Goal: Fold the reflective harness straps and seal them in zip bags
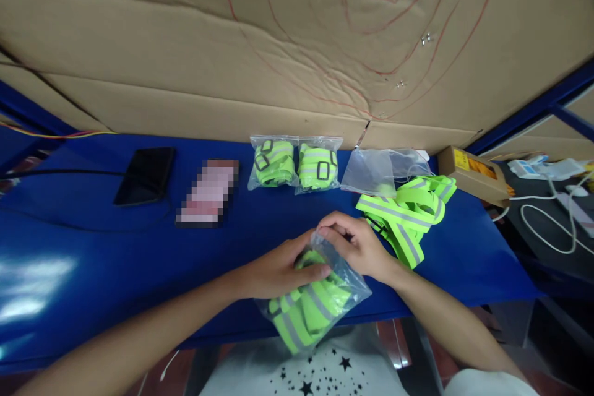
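Observation:
A clear plastic bag (320,303) with folded neon-yellow reflective straps inside is held over the table's front edge, tilted. My left hand (283,269) grips its left side, thumb lying across the front. Pinched in the fingers of my right hand (355,244) is the bag's upper edge. Beyond my right hand lies a loose heap of neon reflective straps (408,210) with grey stripes and a black buckle. Two filled bags stand side by side at the back: the left filled bag (275,163) and the right filled bag (319,164), black buckles showing.
Flat clear bags (370,171) lie behind the loose straps. A small cardboard box (473,174) sits at the right end of the blue table (223,260). To the left are a black phone (145,176) and a pixelated phone-like item (208,192). A cardboard wall (185,43) closes the back.

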`<state>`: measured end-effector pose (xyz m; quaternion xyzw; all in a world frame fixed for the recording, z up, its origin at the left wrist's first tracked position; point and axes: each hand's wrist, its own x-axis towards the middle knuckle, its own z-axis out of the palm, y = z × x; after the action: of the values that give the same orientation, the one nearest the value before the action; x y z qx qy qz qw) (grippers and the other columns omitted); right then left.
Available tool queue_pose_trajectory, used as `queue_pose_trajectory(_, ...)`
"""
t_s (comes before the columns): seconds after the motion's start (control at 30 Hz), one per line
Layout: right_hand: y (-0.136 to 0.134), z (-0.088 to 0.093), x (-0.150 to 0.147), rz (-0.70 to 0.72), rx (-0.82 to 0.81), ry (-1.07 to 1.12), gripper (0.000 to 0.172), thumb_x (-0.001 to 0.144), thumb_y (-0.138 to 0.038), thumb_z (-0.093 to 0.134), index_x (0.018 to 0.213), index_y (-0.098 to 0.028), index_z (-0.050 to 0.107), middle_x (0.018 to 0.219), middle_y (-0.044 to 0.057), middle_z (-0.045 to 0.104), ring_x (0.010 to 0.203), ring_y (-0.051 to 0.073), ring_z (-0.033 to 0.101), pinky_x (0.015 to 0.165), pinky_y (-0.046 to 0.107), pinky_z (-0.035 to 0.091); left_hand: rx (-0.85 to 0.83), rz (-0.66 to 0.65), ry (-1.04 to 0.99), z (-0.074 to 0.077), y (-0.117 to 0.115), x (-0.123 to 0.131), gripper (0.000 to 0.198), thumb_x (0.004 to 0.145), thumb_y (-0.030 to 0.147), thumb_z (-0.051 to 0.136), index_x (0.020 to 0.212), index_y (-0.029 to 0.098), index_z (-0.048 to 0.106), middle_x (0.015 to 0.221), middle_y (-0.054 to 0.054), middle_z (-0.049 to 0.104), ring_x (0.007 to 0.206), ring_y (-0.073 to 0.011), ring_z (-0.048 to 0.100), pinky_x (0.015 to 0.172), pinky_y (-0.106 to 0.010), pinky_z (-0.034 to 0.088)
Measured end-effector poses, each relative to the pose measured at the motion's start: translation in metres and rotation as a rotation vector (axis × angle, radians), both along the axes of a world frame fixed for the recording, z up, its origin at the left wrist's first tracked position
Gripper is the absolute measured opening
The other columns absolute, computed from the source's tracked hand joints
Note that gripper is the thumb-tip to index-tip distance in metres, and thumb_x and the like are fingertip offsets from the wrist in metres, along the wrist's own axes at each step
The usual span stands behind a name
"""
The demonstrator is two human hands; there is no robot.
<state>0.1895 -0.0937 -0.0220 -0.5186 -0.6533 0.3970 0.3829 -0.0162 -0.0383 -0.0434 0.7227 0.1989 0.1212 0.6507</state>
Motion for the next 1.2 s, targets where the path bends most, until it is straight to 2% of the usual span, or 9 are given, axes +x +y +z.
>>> queue_pose_trajectory(0.2, 0.003, 0.009, 0.025, -0.155, 0.105, 0.027, 0.025, 0.099, -0.042, 0.061, 0.098, -0.018, 0.068, 0.057, -0.006, 0.044, 0.049, 0.008, 0.034, 0.046, 0.023, 0.026, -0.08, -0.091, 0.017, 0.012, 0.005, -0.008, 0.088, 0.079, 0.042, 0.083, 0.154, 0.028, 0.04, 0.137, -0.012, 0.066, 0.123, -0.0343, 0.064, 0.102, -0.045, 0.054)
queue_pose_trajectory(0.33, 0.009, 0.019, 0.04, -0.121, 0.018, 0.053, 0.035, 0.098, -0.052, 0.058, 0.103, -0.019, 0.067, 0.059, -0.005, 0.046, 0.051, 0.009, 0.039, 0.048, 0.023, 0.029, 0.023, 0.108, -0.001, 0.017, 0.012, -0.01, 0.069, 0.085, 0.041, 0.077, 0.144, 0.024, 0.047, 0.133, -0.012, 0.067, 0.12, -0.0326, 0.065, 0.102, -0.046, 0.054)
queue_pose_trajectory(0.43, 0.007, 0.023, 0.042, -0.191, 0.076, -0.064, 0.037, 0.098, -0.053, 0.059, 0.084, -0.019, 0.064, 0.06, -0.005, 0.043, 0.054, 0.009, 0.036, 0.05, 0.024, 0.028, 0.027, 0.268, -0.082, 0.021, 0.017, -0.01, 0.063, 0.086, 0.04, 0.076, 0.14, 0.023, 0.049, 0.136, -0.011, 0.064, 0.126, -0.0314, 0.062, 0.106, -0.045, 0.053)
queue_pose_trajectory(0.53, 0.003, 0.023, 0.04, -0.33, 0.19, -0.145, 0.041, 0.097, -0.052, 0.06, 0.073, -0.018, 0.061, 0.059, -0.004, 0.039, 0.055, 0.009, 0.034, 0.051, 0.025, 0.027, 0.017, 0.275, -0.102, 0.026, 0.016, -0.01, 0.061, 0.086, 0.039, 0.077, 0.139, 0.025, 0.049, 0.137, -0.01, 0.064, 0.127, -0.0303, 0.062, 0.106, -0.046, 0.053)
queue_pose_trajectory(0.63, 0.004, 0.025, 0.044, -0.365, 0.207, -0.106, 0.039, 0.097, -0.055, 0.059, 0.085, -0.019, 0.068, 0.059, -0.004, 0.046, 0.053, 0.01, 0.04, 0.051, 0.025, 0.032, 0.084, 0.311, -0.087, 0.03, 0.017, -0.009, 0.062, 0.085, 0.042, 0.077, 0.138, 0.024, 0.05, 0.136, -0.011, 0.065, 0.125, -0.0306, 0.063, 0.107, -0.046, 0.053)
queue_pose_trajectory(0.77, 0.014, 0.03, 0.068, -0.426, 0.236, -0.175, 0.043, 0.105, -0.053, 0.042, 0.123, -0.021, 0.065, 0.087, 0.004, 0.071, 0.075, 0.017, 0.065, 0.068, 0.028, 0.05, 0.253, 0.577, -0.079, 0.034, 0.042, -0.006, 0.066, 0.086, 0.051, 0.074, 0.139, 0.021, 0.049, 0.137, -0.013, 0.064, 0.124, -0.0314, 0.064, 0.107, -0.048, 0.053)
queue_pose_trajectory(0.87, 0.021, 0.03, 0.091, -0.476, 0.323, -0.523, 0.035, 0.105, -0.042, 0.045, 0.116, -0.02, 0.069, 0.111, 0.009, 0.074, 0.097, 0.023, 0.069, 0.086, 0.033, 0.051, 0.424, 0.74, -0.058, 0.04, 0.077, -0.005, 0.076, 0.089, 0.053, 0.069, 0.151, 0.021, 0.038, 0.149, -0.016, 0.055, 0.127, -0.0323, 0.062, 0.106, -0.049, 0.054)
queue_pose_trajectory(1.0, 0.023, 0.024, 0.109, -0.396, 0.313, -0.794, 0.03, 0.104, -0.029, 0.045, 0.115, -0.019, 0.071, 0.113, 0.009, 0.075, 0.102, 0.025, 0.069, 0.093, 0.038, 0.049, 0.577, 0.75, 0.081, 0.047, 0.113, -0.005, 0.103, 0.089, 0.053, 0.07, 0.163, 0.021, 0.007, 0.164, -0.024, 0.035, 0.128, -0.0385, 0.062, 0.102, -0.055, 0.055)
queue_pose_trajectory(1.2, 0.022, 0.021, 0.104, -0.28, 0.224, -1.001, 0.033, 0.102, -0.031, 0.051, 0.127, -0.016, 0.067, 0.126, 0.015, 0.07, 0.116, 0.031, 0.065, 0.103, 0.046, 0.045, 1.115, 0.73, 0.168, 0.045, 0.099, -0.002, 0.078, 0.098, 0.048, 0.058, 0.16, 0.017, 0.023, 0.169, -0.024, 0.017, 0.157, -0.0417, 0.018, 0.122, -0.064, 0.029)
